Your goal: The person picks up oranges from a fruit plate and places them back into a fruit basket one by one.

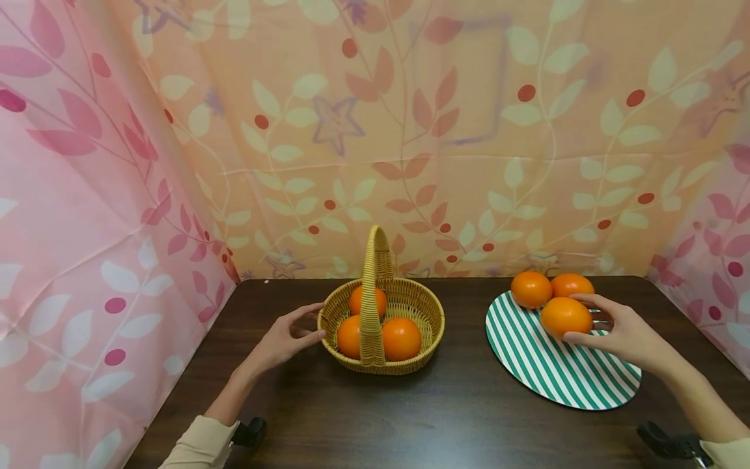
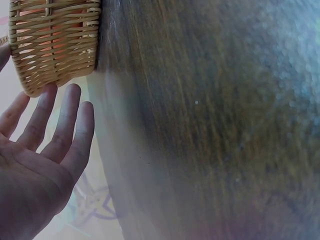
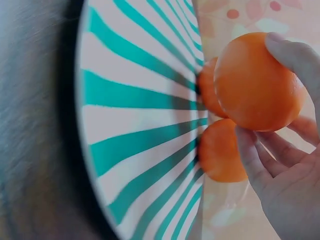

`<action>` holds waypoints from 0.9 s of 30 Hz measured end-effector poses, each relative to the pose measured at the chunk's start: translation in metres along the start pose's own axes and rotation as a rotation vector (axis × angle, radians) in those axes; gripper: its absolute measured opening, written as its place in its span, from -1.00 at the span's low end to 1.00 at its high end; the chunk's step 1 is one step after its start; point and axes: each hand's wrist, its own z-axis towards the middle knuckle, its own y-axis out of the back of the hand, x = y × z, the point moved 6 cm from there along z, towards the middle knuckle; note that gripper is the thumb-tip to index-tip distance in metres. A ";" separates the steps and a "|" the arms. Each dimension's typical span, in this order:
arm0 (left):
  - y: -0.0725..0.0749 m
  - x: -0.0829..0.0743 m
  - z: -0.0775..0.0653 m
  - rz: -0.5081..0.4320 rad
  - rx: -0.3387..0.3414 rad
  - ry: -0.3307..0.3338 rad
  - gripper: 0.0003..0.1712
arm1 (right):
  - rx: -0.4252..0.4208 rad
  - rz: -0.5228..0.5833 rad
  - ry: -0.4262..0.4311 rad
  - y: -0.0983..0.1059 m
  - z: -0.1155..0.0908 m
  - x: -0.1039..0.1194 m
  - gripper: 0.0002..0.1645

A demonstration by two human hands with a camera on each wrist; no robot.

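Right hand [image 1: 627,332]: thumb and fingers clamped on one orange [image 1: 566,318], thumb on its near side, fingertips on the far side. This orange is raised above the striped mat [image 1: 553,374], in the right part of the scene. Two more oranges [image 1: 530,289] sit side by side at the mat's far end, just beyond the held one.

Left hand [image 1: 281,340]: thumb and fingers apart at the left side of the wicker basket [image 1: 413,298]; left wrist view shows the fingers spread, a fingertip meeting the wicker. Basket stands upright near the table's middle, handle [image 1: 369,293] arching over it. Inside: three oranges, one far, one near left, one near right [image 1: 402,339].

Table [image 1: 445,417]: dark, wood-grained. Leaf-patterned cloth [image 1: 387,124] hangs at its far edge. Mat and basket well apart.
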 end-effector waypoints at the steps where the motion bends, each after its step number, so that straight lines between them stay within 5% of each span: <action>1: 0.000 0.000 0.000 0.005 -0.002 -0.002 -0.32 | -0.007 0.009 0.010 0.001 0.001 0.002 -0.16; 8: -0.001 -0.002 -0.001 -0.011 0.003 -0.013 -0.31 | -0.019 0.048 0.089 0.002 0.014 0.020 -0.17; 27: -0.001 -0.004 0.000 0.005 0.001 -0.027 -0.31 | 0.014 0.173 0.142 -0.015 0.052 0.060 -0.22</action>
